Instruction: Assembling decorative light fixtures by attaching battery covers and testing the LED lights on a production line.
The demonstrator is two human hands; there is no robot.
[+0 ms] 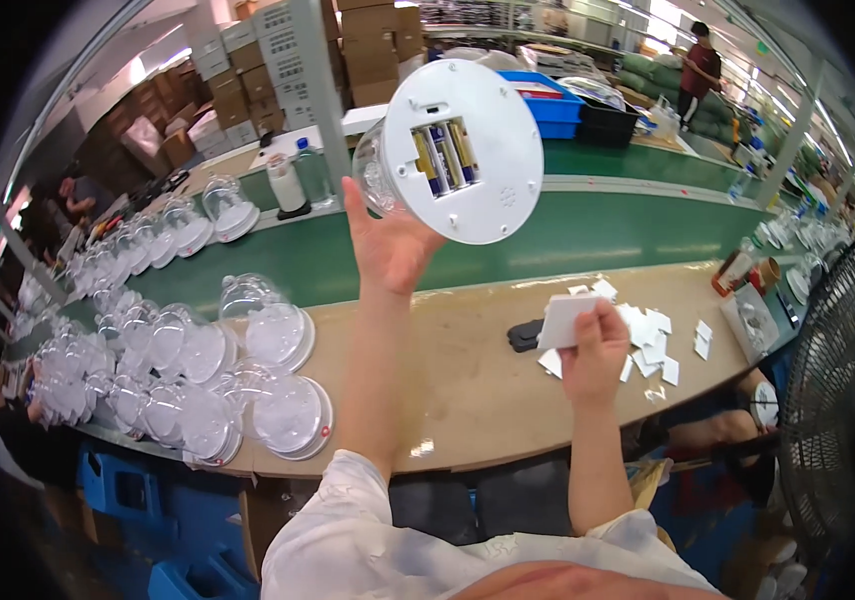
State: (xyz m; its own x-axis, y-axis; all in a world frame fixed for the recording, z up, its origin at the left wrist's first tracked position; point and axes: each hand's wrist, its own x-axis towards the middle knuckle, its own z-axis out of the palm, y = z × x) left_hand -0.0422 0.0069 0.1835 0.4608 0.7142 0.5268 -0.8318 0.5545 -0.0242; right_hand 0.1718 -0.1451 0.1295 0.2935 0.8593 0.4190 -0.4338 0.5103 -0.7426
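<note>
My left hand [395,248] is closed round a clear dome with a white round base [503,150], raised above the bench. The base's underside faces me, and its battery compartment lies uncovered with batteries [443,158] in it. Most of the dome is hidden behind the base. Lower and to the right, my right hand [594,350] pinches a white square battery cover [559,324], apart from the base. Just beyond that hand, loose white covers [656,345] are scattered on the brown bench top [448,390], beside a small black object [524,337].
Many clear domes on white bases [288,415] crowd the left side. A green conveyor [608,225] runs behind the bench, with bottles [313,170] and a blue bin [553,105] beyond. A fan [838,390] stands at right. Another person [700,75] is far off.
</note>
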